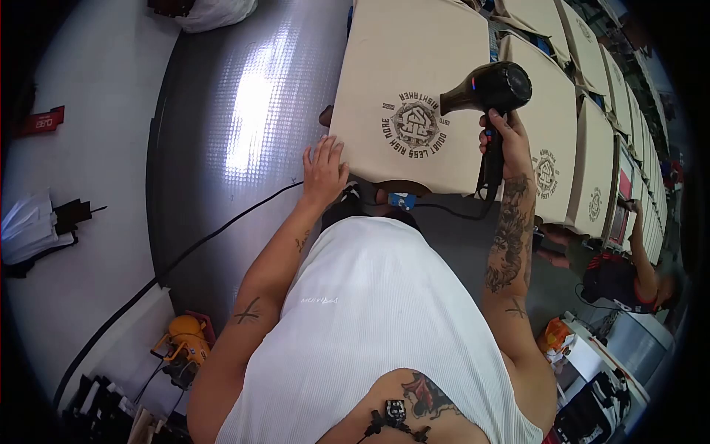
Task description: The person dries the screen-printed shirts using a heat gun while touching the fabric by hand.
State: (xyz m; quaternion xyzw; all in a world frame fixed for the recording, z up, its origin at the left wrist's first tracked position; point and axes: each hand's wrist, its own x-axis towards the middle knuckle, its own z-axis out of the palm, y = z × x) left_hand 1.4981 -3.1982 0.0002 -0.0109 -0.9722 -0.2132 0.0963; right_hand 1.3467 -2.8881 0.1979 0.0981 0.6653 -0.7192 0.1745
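My right hand (507, 142) is wrapped round the handle of a black hair dryer (497, 85). The dryer's nozzle points left, over the round dark print (416, 127) on a beige T-shirt (370, 66). That shirt is spread flat on a board in front of me. My left hand (324, 170) rests with fingers extended at the shirt's near left corner and holds nothing. From the dryer handle a black cord (451, 213) runs left past my waist. Part of my right fingers is hidden behind the handle.
More beige printed shirts (543, 140) lie on boards in a row to the right. Another person (629, 281) stands beside that row. A black cable (214, 226) crosses the left side. A yellow machine (188, 342) sits low at left.
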